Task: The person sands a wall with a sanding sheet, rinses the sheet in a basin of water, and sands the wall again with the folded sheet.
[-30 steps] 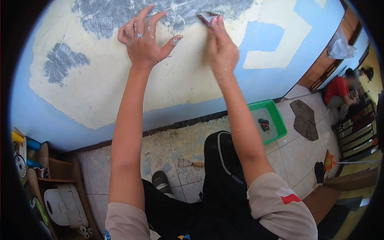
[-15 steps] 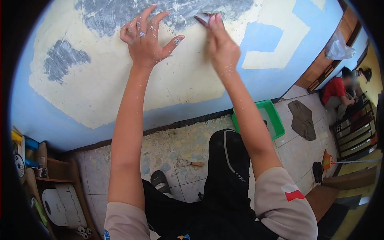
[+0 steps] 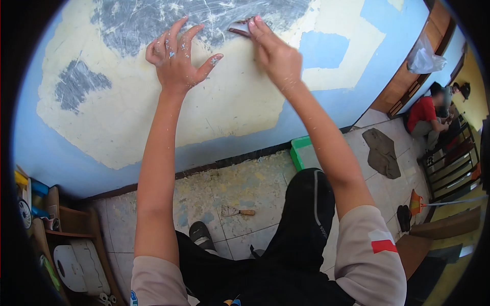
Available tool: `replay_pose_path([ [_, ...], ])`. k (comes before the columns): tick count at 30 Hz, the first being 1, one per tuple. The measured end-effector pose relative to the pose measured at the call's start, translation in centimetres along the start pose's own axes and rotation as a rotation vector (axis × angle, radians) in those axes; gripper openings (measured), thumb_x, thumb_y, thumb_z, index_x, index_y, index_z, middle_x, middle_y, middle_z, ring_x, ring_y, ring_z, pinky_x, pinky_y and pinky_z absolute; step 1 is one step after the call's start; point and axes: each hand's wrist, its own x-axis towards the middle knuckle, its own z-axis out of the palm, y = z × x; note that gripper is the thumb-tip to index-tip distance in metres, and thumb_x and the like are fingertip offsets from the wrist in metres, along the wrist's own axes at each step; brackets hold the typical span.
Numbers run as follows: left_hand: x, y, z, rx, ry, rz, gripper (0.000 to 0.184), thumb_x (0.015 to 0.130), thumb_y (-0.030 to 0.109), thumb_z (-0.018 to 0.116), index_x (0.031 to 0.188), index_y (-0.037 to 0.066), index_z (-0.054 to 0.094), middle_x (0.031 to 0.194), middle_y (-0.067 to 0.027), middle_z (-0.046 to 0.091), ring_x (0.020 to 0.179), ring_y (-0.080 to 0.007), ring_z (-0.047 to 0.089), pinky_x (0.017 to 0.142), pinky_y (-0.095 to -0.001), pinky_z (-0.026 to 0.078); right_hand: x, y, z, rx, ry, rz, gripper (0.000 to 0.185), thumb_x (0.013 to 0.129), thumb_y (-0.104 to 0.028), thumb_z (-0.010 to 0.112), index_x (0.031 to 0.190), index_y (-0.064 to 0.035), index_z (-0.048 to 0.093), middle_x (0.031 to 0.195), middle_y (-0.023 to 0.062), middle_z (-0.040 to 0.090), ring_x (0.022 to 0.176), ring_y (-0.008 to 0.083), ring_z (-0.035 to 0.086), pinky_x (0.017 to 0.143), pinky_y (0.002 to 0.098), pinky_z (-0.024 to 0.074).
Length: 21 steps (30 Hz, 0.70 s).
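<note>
My right hand (image 3: 277,55) grips a small flat scraper (image 3: 239,29) with a dark edge, held against the wall at the lower border of a grey scraped patch (image 3: 138,25). To its left, my left hand (image 3: 175,64) is raised with fingers spread, fingertips at the wall and nothing held. Pale flakes cling to its fingers and thumb. Around the grey patch the wall is cream (image 3: 224,109) and light blue. Down on the floor lies a second scraper (image 3: 247,212) with a wooden handle.
A green basin (image 3: 297,155) stands by the wall, partly hidden by my right arm and knee. Paint flakes litter the tiles. At left is a wooden shelf unit (image 3: 71,234). To the right are a brown cloth (image 3: 381,153), a broom (image 3: 417,202) and a seated person in red (image 3: 422,115).
My right hand has moved the scraper left along the wall, and its blade has turned. My left hand stays spread on the wall. The view has shifted slightly, and my right knee has swung right.
</note>
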Motion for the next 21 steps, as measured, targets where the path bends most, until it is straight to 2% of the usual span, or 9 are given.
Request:
replay_pose_path([
  [1,0.0,-0.2,-0.1,0.011,0.004,0.002,0.067,0.085,0.078,0.068,0.13,0.029,0.073,0.148,0.0037,0.057,0.127,-0.0239,0.046,0.112,-0.0483,0.021,-1.4,-2.2,0.9,0.002,0.002,0.096,0.047,0.095,-0.017,0.071,0.138,-0.0342,0.071,0.144,-0.013,0.067,0.07,0.0162,0.076,0.051,0.0273,0.0569],
  [3,-0.1,0.0,0.2,-0.003,0.019,0.0,0.068,0.085,0.078,0.068,0.131,0.028,0.072,0.148,0.0033,0.057,0.127,-0.0232,0.046,0.112,-0.0483,0.021,-3.3,-3.1,-0.4,-0.06,-0.369,-0.136,0.058,0.093,-0.017,0.075,0.147,-0.0347,0.065,0.149,-0.007,0.063,0.087,0.019,0.079,0.062,0.0264,0.0618],
  [4,0.0,0.1,0.3,-0.007,0.027,0.004,0.068,0.085,0.078,0.068,0.131,0.028,0.072,0.148,0.0033,0.057,0.127,-0.0232,0.046,0.112,-0.0483,0.021,-2.5,-2.3,-1.4,-0.179,-0.488,-0.239,0.056,0.092,-0.018,0.075,0.144,-0.0355,0.066,0.149,-0.0083,0.063,0.084,0.0177,0.079,0.061,0.0261,0.0616],
  [7,0.2,0.1,0.2,-0.003,0.023,-0.007,0.068,0.086,0.078,0.067,0.131,0.027,0.072,0.149,0.0035,0.057,0.127,-0.0224,0.046,0.113,-0.0482,0.02,0.8,1.2,-1.9,-0.069,-0.238,-0.105,0.057,0.092,-0.018,0.074,0.146,-0.0349,0.065,0.149,-0.0089,0.063,0.076,0.0152,0.077,0.058,0.0257,0.0599],
  [8,0.2,0.4,0.1,0.018,0.008,-0.012,0.068,0.087,0.078,0.066,0.131,0.027,0.072,0.149,0.0033,0.057,0.128,-0.0224,0.046,0.113,-0.0483,0.02,1.3,1.8,-1.1,-0.045,-0.051,-0.046,0.045,0.095,-0.018,0.069,0.137,-0.0344,0.072,0.151,-0.0155,0.061,0.058,0.0112,0.07,0.045,0.0271,0.0535],
  [11,0.1,0.3,0.0,0.034,-0.01,-0.002,0.07,0.087,0.079,0.065,0.132,0.026,0.071,0.15,0.0024,0.056,0.128,-0.0225,0.046,0.114,-0.0486,0.02,-2.6,-0.7,-0.5,-0.086,-0.342,-0.186,0.045,0.097,-0.017,0.067,0.138,-0.0334,0.071,0.153,-0.0147,0.06,0.057,0.0118,0.07,0.045,0.0273,0.053],
  [15,0.1,0.3,-0.1,0.048,-0.019,0.009,0.073,0.087,0.079,0.064,0.135,0.024,0.069,0.151,0.0,0.055,0.129,-0.0226,0.046,0.114,-0.0493,0.02,-3.1,-0.3,-3.0,-0.006,-0.551,-0.316,0.04,0.101,-0.02,0.062,0.138,-0.0338,0.07,0.151,-0.0152,0.062,0.068,0.0136,0.074,0.05,0.0286,0.056],
  [16,0.1,0.2,-0.1,0.058,-0.008,0.015,0.073,0.087,0.079,0.064,0.135,0.024,0.069,0.151,0.0,0.055,0.129,-0.0226,0.046,0.114,-0.0493,0.02,-3.0,-0.5,-3.3,0.072,-0.486,-0.266,0.039,0.1,-0.02,0.065,0.137,-0.0324,0.071,0.146,-0.0143,0.066,0.078,0.0133,0.076,0.058,0.0281,0.0595],
  [21,0.2,0.4,0.0,0.062,-0.003,-0.005,0.076,0.086,0.081,0.064,0.134,0.022,0.068,0.152,-0.0024,0.055,0.13,-0.0228,0.046,0.114,-0.0496,0.021,-1.9,-0.1,-3.5,0.225,-0.279,-0.158,0.038,0.096,-0.017,0.072,0.132,-0.0272,0.074,0.14,-0.0098,0.07,0.086,0.0134,0.078,0.066,0.0268,0.0619],
])
